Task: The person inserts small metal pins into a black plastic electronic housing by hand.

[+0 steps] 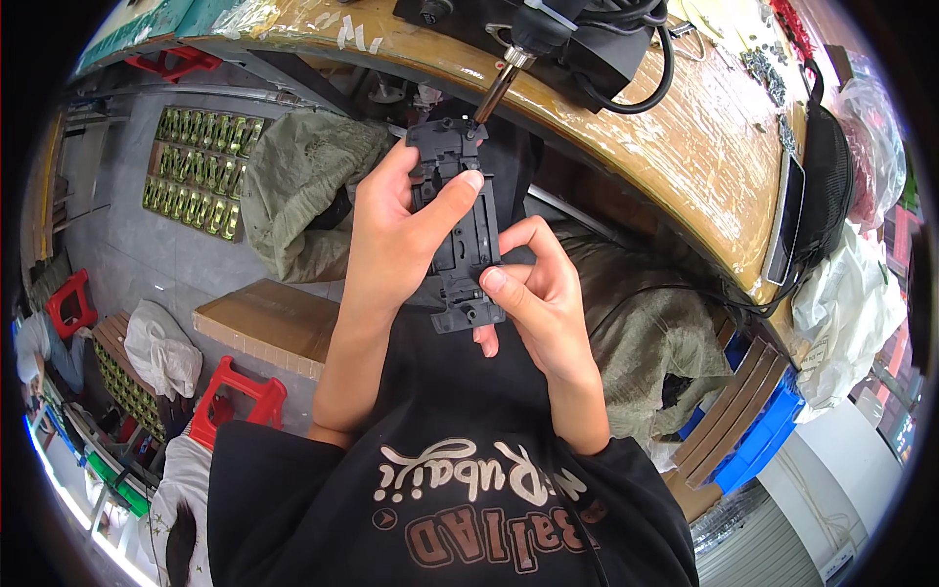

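- While both hands meet in front of the person's chest, the left hand (391, 245) wraps its fingers (452, 201) around the upper half of a black plastic part (458, 230), thumb laid across its face.
- The right hand (543, 298) pinches the lower end of the same part between thumb and curled fingers, so both hands are closed on it.
- The part is long and flat, with slots and ribs, and is held upright just below the bench (685, 147) edge, not resting on anything.
- A screwdriver tip (497, 93) hangs down from a black tool on the bench and touches the top of the part.
- The bench has a worn, yellowish wooden top that curves across the upper right; a black cable (646, 93) loops on it, and small metal pieces (763, 68) lie scattered near its far end.
- A flat black device (787, 220) hangs at the bench rim beside white plastic bags (846, 303).
- Below lies a grey floor with green trays (201, 171) of parts, a cardboard box (264, 323), red stools (235, 396) and blue crates (758, 440).
- An olive cloth (298, 186) is draped next to the left arm.
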Tool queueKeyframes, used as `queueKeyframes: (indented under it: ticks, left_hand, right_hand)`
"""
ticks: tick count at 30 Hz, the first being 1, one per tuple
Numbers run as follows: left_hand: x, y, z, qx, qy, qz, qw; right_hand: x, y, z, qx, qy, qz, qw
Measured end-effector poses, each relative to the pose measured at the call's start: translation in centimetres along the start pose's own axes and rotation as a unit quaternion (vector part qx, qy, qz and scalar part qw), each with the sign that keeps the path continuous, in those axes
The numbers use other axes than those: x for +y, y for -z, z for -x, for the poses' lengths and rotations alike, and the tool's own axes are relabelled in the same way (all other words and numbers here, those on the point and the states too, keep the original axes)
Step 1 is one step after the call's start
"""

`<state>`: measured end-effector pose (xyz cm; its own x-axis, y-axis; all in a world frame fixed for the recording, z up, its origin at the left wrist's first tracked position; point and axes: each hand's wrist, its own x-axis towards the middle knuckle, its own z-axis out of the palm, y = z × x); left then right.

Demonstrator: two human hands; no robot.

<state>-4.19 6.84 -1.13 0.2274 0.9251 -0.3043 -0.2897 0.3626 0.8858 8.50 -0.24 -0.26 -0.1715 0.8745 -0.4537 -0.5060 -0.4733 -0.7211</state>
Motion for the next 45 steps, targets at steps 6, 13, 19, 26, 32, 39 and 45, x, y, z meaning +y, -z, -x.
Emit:
queueKeyframes:
  ticks: [6,13,19,26,32,39,45]
  left_hand:
    - [-1.7,-0.3,0.4,0.014,-0.016,-0.025,0.999]
    - [-8.1,-3.3,2.7,-0.103,-0.015,-0.134,0.986]
    - [-9.6,-2.6,4.4,-0.228,0.191,-0.169,0.94]
    - [-5.1,-11.9,10.2,-0.549,0.194,0.172,0.795]
    - [-0.2,-19.9,15.9,-0.655,0.476,0.482,0.333]
    - [1.2,-20.6,14.3,-0.763,0.477,0.343,0.27]
    - [2.6,-18.7,15.3,-0.712,0.407,0.433,0.373]
  right_hand:
    - [-0.2,0.6,0.6,0.031,-0.051,0.054,0.997]
    - [2.0,8.0,5.1,0.077,-0.006,0.291,0.954]
    - [6.7,19.7,16.7,0.521,0.196,0.355,0.751]
    - [13.6,35.5,34.6,0.85,0.086,0.185,0.485]
    - [15.8,39.0,35.3,0.804,-0.153,0.366,0.443]
    - [1.3,26.3,24.4,0.757,0.216,0.329,0.522]
    - [-9.9,17.2,9.5,0.384,0.433,0.437,0.689]
